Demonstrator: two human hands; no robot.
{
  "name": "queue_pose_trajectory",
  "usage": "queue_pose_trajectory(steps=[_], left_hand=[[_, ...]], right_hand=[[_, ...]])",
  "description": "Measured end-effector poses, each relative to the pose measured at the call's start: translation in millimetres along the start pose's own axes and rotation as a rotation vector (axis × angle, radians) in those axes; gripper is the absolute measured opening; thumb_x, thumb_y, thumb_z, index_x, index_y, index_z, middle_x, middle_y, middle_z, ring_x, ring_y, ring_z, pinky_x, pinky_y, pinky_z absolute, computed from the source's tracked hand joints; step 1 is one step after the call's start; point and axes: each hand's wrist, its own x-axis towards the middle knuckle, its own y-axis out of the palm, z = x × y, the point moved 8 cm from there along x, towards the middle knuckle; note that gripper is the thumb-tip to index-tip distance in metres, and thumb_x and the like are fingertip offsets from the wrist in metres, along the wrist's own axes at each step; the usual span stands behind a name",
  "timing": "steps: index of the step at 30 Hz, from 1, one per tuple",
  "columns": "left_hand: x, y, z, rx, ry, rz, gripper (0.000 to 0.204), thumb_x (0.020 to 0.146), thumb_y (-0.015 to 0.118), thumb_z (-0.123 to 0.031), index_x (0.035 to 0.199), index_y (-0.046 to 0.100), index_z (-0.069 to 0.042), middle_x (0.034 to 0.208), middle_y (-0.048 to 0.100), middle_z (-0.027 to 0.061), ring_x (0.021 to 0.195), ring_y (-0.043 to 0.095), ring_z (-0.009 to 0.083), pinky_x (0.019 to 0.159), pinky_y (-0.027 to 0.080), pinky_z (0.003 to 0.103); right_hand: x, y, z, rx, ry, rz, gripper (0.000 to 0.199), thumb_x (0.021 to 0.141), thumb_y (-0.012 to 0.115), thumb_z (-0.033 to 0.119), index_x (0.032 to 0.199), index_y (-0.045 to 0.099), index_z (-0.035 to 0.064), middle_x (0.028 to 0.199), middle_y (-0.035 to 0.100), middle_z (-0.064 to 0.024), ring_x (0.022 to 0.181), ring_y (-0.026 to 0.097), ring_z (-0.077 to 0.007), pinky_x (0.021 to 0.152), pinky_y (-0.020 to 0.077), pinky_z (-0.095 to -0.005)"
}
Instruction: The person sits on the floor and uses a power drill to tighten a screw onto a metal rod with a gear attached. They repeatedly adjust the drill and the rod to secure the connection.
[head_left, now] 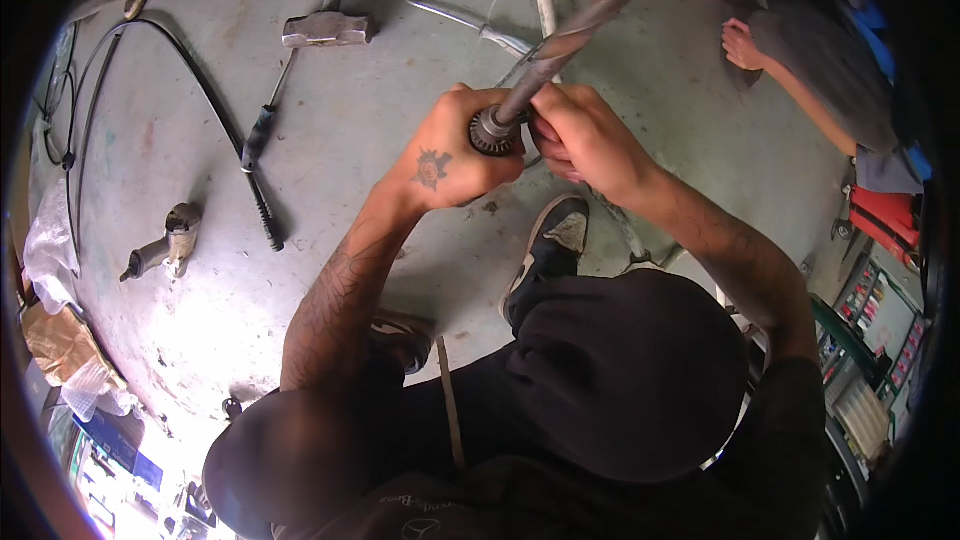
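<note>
My left hand (450, 150) is wrapped around a toothed metal drill chuck (493, 130). A long spiral drill bit (580, 35) points up out of the chuck toward the far right. Pressed close on the chuck's right side is my right hand (598, 145), its fingers curled; what they grip is mostly hidden. Both hands are held above the floor between my bent knees, over my shoe (552, 245).
A sledgehammer (328, 30), a black-handled screwdriver (260, 135), another screwdriver (495, 37) and a black cable (195, 65) lie on the grey floor (400, 70). A grey air tool (178, 238) is at left. Another person's hand (742, 45) is at far right, near a red case (885, 220).
</note>
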Motion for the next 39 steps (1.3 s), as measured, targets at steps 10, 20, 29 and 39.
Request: queue_pose_trajectory(steps=[10, 20, 29, 39], left_hand=[[-8.6, 54.1, 0.3, 0.502, 0.347, 0.122, 0.025, 0.06, 0.073, -0.011, 0.083, 0.066, -0.004, 0.075, 0.063, 0.0104, 0.073, 0.05, 0.0286, 0.077, 0.043, 0.037], [-5.6, 64.6, -7.9, 0.505, 0.341, 0.026, 0.032, 0.063, 0.072, -0.021, 0.089, 0.068, -0.002, 0.08, 0.067, 0.0169, 0.091, 0.062, 0.0357, 0.094, 0.043, 0.04], [-19.6, 21.3, -2.1, 0.341, 0.156, -0.526, 0.024, 0.072, 0.078, -0.019, 0.081, 0.066, -0.001, 0.071, 0.062, 0.0139, 0.064, 0.059, 0.0265, 0.061, 0.049, 0.039], [-13.1, -13.5, 16.4, -0.046, -0.065, -0.284, 0.017, 0.07, 0.072, -0.013, 0.079, 0.066, 0.0, 0.064, 0.065, 0.0065, 0.059, 0.058, 0.014, 0.06, 0.05, 0.032]], right_hand=[[-31.2, -16.6, -14.3, -0.372, 0.515, 0.257, 0.055, 0.102, 0.045, 0.044, 0.059, 0.043, 0.0094, 0.045, 0.033, 0.0015, 0.036, 0.031, -0.0108, 0.037, 0.0297, -0.0325], [-24.6, -28.5, 26.5, -0.783, 0.39, 0.232, 0.032, 0.101, 0.054, 0.036, 0.106, 0.059, 0.005, 0.059, 0.05, 0.0019, 0.049, 0.046, -0.0072, 0.044, 0.0351, -0.0279], [-13.8, -27.9, 28.0, -0.288, -0.007, 0.093, 0.029, 0.104, 0.05, 0.025, 0.121, 0.059, 0.0042, 0.072, 0.059, -0.0013, 0.059, 0.055, -0.0076, 0.055, 0.046, -0.0242], [3.0, 8.4, 60.2, -0.423, -1.193, -0.281, 0.01, 0.093, 0.059, 0.007, 0.086, 0.062, 0.0007, 0.078, 0.062, -0.0103, 0.069, 0.057, -0.0229, 0.063, 0.046, -0.0355]])
